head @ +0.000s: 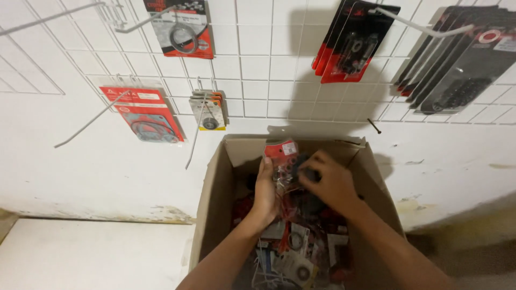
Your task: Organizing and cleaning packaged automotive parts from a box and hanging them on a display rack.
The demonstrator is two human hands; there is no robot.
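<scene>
My left hand (266, 190) holds a small clear packet with a red card top (281, 156), upright over an open cardboard box (210, 193). My right hand (329, 182) reaches in from the right, and its fingers pinch the packet's right side, where dark small parts show through the plastic. Both forearms come up from the bottom of the view into the box. The box is filled with several similar red, black and white packets of parts (301, 252).
A white wire grid (252, 70) on the wall carries hooks with hanging packets: red gasket cards (144, 114) at the left, a small stack (208, 110) in the middle, red-black packs (352, 43) and dark packs (462, 59) at the right. Long bare hooks (88, 121) stick out.
</scene>
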